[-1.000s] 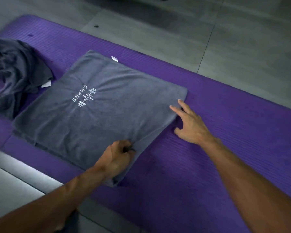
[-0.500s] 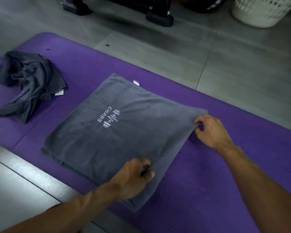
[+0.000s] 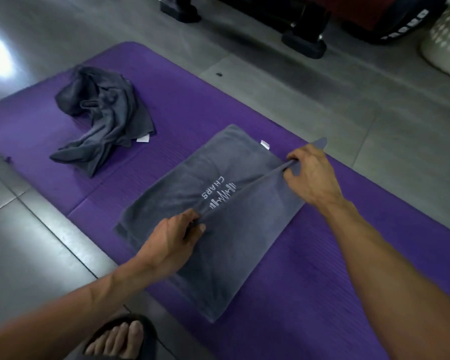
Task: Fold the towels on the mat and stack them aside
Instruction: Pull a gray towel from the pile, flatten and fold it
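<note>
Two hands are pinching the raised right-hand edge of the flat grey terry towel (image 3: 166, 193), which is lying on the purple ribbed foam mat (image 3: 348, 255) with its long axis running from near-right to far-left across the view. The left hand (image 3: 174, 242) is gripping the near end of that lifted edge, thumb and curled fingers clamped on the cloth; the right hand (image 3: 309, 178) is pinching the far end, with a corner of fabric sticking up past its knuckles. The edge between them is pulled taut and is hanging over the middle of the towel, so the unfolded half is lying to the left of the fingers, and the fold seems to call for both hands carrying the edge leftward together. The white embroidered logo (image 3: 218, 193) is reading "CHARS" beside a row of bars, and the lifted flap is starting to cover it. A small white tag (image 3: 265, 144) is showing at the far edge, its print too small to read. A crumpled dark grey towel (image 3: 104, 118) is waiting well apart at far left, with its own white tag (image 3: 143, 139).
</note>
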`<state>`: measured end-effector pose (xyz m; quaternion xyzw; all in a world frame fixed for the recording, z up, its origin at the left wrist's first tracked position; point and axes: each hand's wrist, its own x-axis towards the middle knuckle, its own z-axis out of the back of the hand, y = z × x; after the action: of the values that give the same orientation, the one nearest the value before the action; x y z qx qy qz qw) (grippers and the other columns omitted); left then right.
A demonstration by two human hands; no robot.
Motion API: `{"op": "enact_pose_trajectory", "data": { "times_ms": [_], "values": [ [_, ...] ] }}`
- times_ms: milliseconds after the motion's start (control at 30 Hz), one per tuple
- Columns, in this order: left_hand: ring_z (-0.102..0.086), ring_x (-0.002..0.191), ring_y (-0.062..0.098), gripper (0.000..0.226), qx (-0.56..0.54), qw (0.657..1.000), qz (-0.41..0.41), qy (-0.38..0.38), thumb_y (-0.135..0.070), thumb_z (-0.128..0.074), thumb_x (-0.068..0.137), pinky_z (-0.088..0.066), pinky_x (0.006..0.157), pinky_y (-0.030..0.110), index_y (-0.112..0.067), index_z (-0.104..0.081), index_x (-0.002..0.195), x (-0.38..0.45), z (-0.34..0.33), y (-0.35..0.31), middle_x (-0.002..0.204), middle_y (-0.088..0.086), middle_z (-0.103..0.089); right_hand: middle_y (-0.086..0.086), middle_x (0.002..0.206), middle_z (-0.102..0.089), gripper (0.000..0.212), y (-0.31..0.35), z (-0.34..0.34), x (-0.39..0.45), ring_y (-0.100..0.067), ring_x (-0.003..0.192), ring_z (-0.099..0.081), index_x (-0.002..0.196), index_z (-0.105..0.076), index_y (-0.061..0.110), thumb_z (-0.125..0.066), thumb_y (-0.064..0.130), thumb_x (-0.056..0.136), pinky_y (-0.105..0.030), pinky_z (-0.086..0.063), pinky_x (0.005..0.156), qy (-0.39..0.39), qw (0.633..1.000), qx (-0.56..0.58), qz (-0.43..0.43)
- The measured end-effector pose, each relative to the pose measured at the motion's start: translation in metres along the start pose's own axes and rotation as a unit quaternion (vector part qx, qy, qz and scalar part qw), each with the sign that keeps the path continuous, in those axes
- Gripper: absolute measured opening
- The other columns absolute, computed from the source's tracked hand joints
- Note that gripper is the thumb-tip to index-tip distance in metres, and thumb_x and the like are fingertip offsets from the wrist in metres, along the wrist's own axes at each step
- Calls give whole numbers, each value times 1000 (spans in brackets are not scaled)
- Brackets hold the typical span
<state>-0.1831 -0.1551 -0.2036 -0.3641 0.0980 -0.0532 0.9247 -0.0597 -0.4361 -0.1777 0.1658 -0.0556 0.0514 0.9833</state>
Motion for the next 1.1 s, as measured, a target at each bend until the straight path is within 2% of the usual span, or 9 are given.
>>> {"op": "enact_pose_trajectory", "data": {
  "times_ms": [200, 433, 533, 600, 700, 800, 867, 967, 1100],
  "values": [
    [-43, 56, 7, 29, 49, 999, 10, -19, -30, -53, 96, -32, 62, 30, -30, -37, 73, 21, 41, 49, 61, -14, -45, -15, 118, -60, 33, 63, -34, 71, -32, 111, -55, 115, -66, 4, -59, 8, 83, -39, -46, 90, 39, 998, -19, 49],
    [-60, 79, 26, 9, 69, 994, 85, -22, -39, -52, 94, -49, 70, 38, -31, -49, 91, 45, 60, 104, 78, -11, -57, -14, 120, -57, 37, 102, -89, 121, -33, 113, -53, 122, -61, 7, -57, 11, 85, -40, -44, 88, 86, 992, -46, 75],
    [-62, 90, 28, 17, 120, 981, 151, 27, -41, -56, 90, -48, 72, 35, -29, -53, 102, 50, 59, 119, 89, -6, -61, -14, 126, -55, 44, 101, -117, 133, -33, 117, -52, 127, -57, 7, -60, 15, 84, -41, -45, 94, 130, 986, -66, 84],
    [-60, 98, 25, 30, 160, 972, 172, 25, -38, -64, 82, -45, 72, 34, -28, -54, 108, 56, 60, 124, 103, -4, -57, -14, 147, -40, 59, 96, -134, 135, -30, 134, -41, 142, -43, 7, -61, 18, 86, -40, -38, 108, 194, 977, -60, 60],
    [-53, 99, 27, 46, 178, 981, 66, -49, -26, -64, 68, -49, 73, 37, -21, -58, 114, 70, 57, 116, 109, 2, -53, -11, 162, -14, 69, 95, -144, 121, -24, 148, -19, 152, -27, 8, -57, 17, 90, -34, -20, 119, 182, 983, 13, 31],
    [-57, 103, 28, 52, 163, 982, -83, -46, -21, -49, 69, -52, 81, 39, -13, -61, 118, 86, 31, 97, 118, 6, -58, -15, 153, -36, 52, 101, -147, 78, -28, 139, -38, 140, -47, 4, -47, 21, 91, -37, -28, 115, 86, 989, 48, 112],
    [-51, 124, 27, 53, 171, 980, -96, -15, -29, -45, 84, -47, 98, 43, -10, -54, 132, 91, 7, 97, 135, 7, -55, -15, 147, -45, 49, 104, -155, 45, -30, 134, -45, 134, -54, 4, -41, 24, 92, -42, -33, 111, 87, 977, 38, 192],
    [-27, 145, 23, 66, 238, 967, -85, 23, -52, -31, 96, -28, 115, 49, -12, -34, 149, 93, -9, 110, 154, 4, -36, -8, 157, -31, 57, 86, -163, 42, -23, 145, -29, 146, -41, 15, -34, 39, 96, -48, -23, 117, 163, 948, -46, 268],
    [-17, 148, 23, 92, 268, 958, -90, 50, -77, -30, 85, -21, 117, 53, -13, -25, 152, 96, -9, 112, 158, 4, -26, 2, 164, -5, 72, 42, -158, 108, -18, 151, -4, 156, -10, 26, -18, 62, 93, -50, -5, 121, 179, 964, -152, 128]
  ]
}}
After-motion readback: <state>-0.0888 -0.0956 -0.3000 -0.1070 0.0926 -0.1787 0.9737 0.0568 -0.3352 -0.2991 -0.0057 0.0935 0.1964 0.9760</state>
